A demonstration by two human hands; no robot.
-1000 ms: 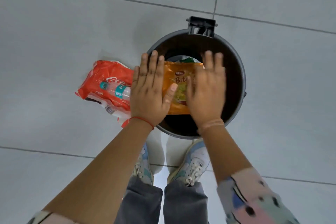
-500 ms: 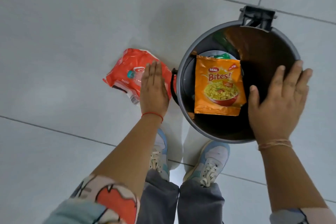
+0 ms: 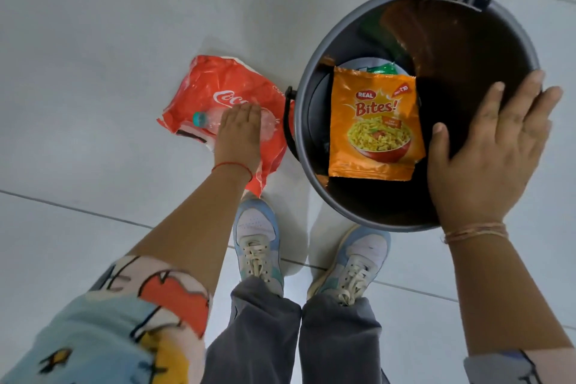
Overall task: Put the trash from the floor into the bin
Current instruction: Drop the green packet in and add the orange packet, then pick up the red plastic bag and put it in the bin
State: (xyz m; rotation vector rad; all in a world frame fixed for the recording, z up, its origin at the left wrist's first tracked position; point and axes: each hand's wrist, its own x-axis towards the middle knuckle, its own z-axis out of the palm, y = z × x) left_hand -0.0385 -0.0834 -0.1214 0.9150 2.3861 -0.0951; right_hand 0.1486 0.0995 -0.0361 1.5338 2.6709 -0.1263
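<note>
Our left hand [image 3: 238, 131] lies flat on the clear plastic bottle [image 3: 218, 122] atop the crinkly red plastic wrapper [image 3: 215, 90] beside the round grey bin [image 3: 304, 97] — both light, slippery, best pinched together — right hand [image 3: 489, 150] open, empty.

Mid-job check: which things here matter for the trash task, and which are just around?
Job:
bin
snack packet, in the bin
red wrapper, on the floor
plastic bottle, on the wrapper
left hand
right hand

Around:
shoes
floor tiles
</note>
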